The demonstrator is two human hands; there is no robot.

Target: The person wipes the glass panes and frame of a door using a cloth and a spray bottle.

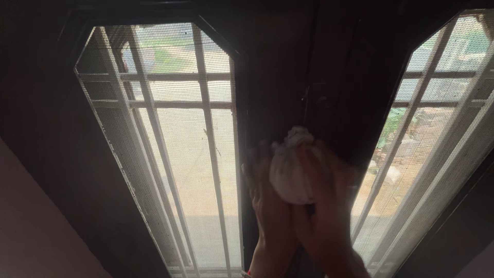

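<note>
A bunched white cloth [294, 170] is pressed against the dark wooden post [288, 77] between two window panes. My right hand [329, 206] grips the cloth from the right and below. My left hand [265, 195] lies flat on the post beside the cloth, fingers spread upward, touching the cloth's left edge. Both hands are dim against the backlight.
The left window [170, 128] has a mesh screen and white bars behind it. The right window [437, 118] has the same mesh and bars, with greenery outside. A small metal latch [315, 95] sits on the post above the cloth. A pale wall [36, 231] is at the lower left.
</note>
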